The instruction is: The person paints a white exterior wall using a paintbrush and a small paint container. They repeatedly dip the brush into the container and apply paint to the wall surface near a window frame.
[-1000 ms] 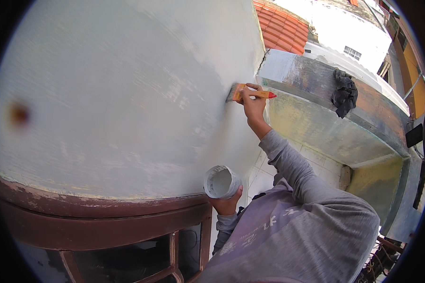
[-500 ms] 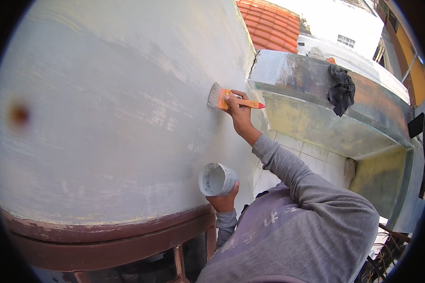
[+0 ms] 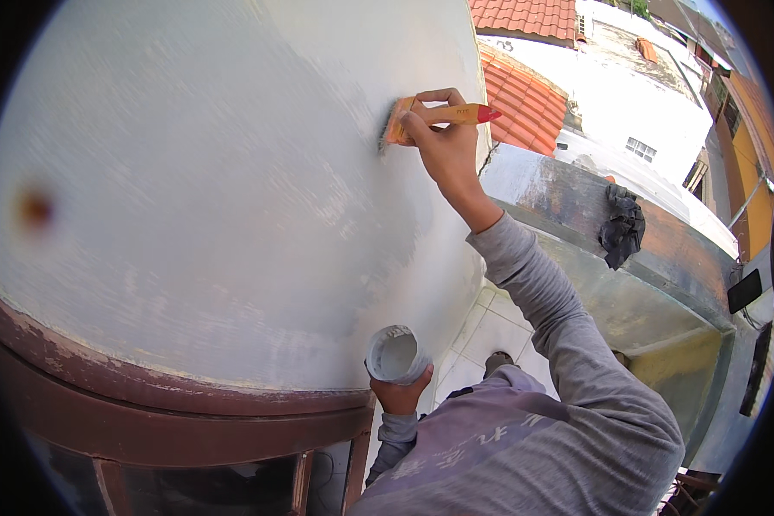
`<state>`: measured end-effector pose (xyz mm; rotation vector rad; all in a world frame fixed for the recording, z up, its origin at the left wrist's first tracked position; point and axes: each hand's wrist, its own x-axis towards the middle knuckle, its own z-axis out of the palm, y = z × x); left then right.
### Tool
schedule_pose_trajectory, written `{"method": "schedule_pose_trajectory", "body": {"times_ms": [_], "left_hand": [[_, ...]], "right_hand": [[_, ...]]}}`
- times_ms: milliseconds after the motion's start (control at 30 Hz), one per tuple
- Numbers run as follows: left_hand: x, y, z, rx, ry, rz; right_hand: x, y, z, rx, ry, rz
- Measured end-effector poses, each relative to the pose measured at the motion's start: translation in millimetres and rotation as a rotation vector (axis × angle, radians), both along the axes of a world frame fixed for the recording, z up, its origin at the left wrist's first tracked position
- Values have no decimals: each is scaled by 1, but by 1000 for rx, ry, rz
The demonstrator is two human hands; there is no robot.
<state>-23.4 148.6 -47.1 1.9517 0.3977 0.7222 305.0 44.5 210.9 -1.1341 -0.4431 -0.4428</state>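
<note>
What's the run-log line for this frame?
right hand: grips paintbrush on white wall | left hand: holds paint cup

The person wears a long-sleeved grey top (image 3: 525,430) of soft, slightly creased fabric, with a faint row of pale printed markings across the near chest area. The right sleeve (image 3: 559,327) runs the full arm and ends in a snug cuff at the wrist, while the left sleeve (image 3: 397,430) ends in a ribbed cuff of the same grey. Both the right hand (image 3: 443,142) and the left hand (image 3: 400,397) are bare, without gloves, and a dark shoe (image 3: 497,363) shows low beside the body.
</note>
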Motion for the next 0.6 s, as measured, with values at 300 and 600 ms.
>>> {"method": "schedule_pose_trajectory", "body": {"times_ms": [300, 600], "left_hand": [[-17, 4, 17, -11, -92, -12], [-34, 18, 16, 24, -108, -55]], "right_hand": [[3, 28, 104, 515, -123, 413], [-47, 6, -266, 22, 816, -143]]}}
